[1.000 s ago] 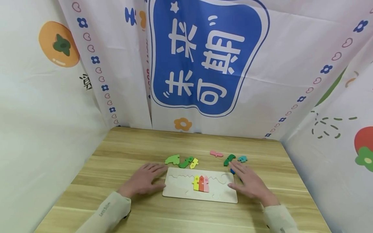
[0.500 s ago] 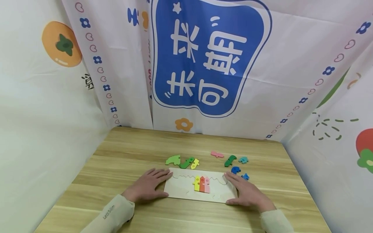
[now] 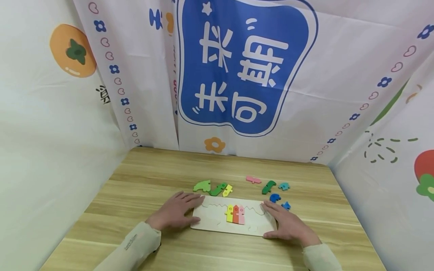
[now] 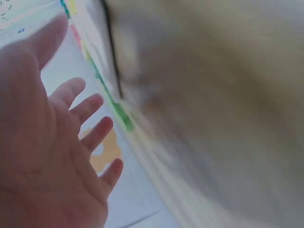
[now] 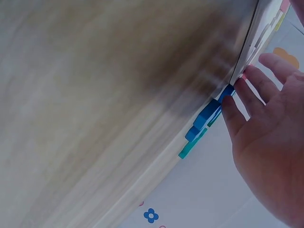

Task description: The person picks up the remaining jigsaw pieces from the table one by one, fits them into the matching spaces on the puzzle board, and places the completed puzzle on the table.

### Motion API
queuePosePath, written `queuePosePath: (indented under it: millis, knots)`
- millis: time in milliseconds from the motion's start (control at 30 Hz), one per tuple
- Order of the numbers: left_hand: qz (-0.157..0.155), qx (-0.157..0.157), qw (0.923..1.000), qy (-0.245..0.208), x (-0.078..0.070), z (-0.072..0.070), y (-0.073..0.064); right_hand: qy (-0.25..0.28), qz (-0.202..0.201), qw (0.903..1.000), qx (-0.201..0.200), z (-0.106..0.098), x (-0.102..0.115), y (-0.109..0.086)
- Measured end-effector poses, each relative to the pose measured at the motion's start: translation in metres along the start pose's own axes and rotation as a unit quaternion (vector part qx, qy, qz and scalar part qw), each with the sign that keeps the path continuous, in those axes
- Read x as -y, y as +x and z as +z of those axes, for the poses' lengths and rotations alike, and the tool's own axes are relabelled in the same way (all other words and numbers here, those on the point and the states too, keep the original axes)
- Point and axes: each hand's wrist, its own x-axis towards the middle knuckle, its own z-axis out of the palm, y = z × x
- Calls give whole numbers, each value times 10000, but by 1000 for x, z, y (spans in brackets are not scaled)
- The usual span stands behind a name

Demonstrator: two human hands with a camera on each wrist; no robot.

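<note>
A pale wooden puzzle board [image 3: 210, 220] lies flat on the table. Side by side at its middle stand a yellow piece [image 3: 229, 213], a red piece [image 3: 235, 215] and a pink piece [image 3: 241, 216]. My left hand [image 3: 176, 211] is at the board's left end, its spread fingers and thumb reaching over that edge; whether they touch is unclear. Over the right end rests my right hand [image 3: 286, 222], fingers near the far corner and thumb by the near edge. In the wrist views the left hand [image 4: 52, 128] and right hand [image 5: 266, 133] have extended fingers and hold no piece.
Beyond the board lie a light green piece [image 3: 202, 185], a green piece [image 3: 218, 189], a small yellow piece [image 3: 227, 191], a loose pink piece [image 3: 253, 180], a dark green piece [image 3: 269, 187], a teal piece [image 3: 284, 186] and blue pieces [image 3: 275, 197]. A printed curtain [image 3: 152, 128] hangs behind the table.
Both hands have moved inward onto the board's ends. The right hand's move uncovered the blue pieces; the left hand has slid slightly further right. The pieces have stayed in place.
</note>
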Motion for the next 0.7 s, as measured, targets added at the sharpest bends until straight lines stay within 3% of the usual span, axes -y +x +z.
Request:
queuePosePath:
  millis: [133,433,533,700]
  knots:
    - [65,-268,9995,181,-7,-4,29,27,19,10000,-10,-1,0,-1]
    - [112,-204,9997,-27,-25,2,106,-4,-31,10000,-31,-3,0,-1]
    - [103,-121,9999,-28,-31,4,121,-35,-69,10000,-51,-3,-1,-1]
    - [62,66,10000,39,-37,8,133,12,-84,10000,-43,-2,-1,-1]
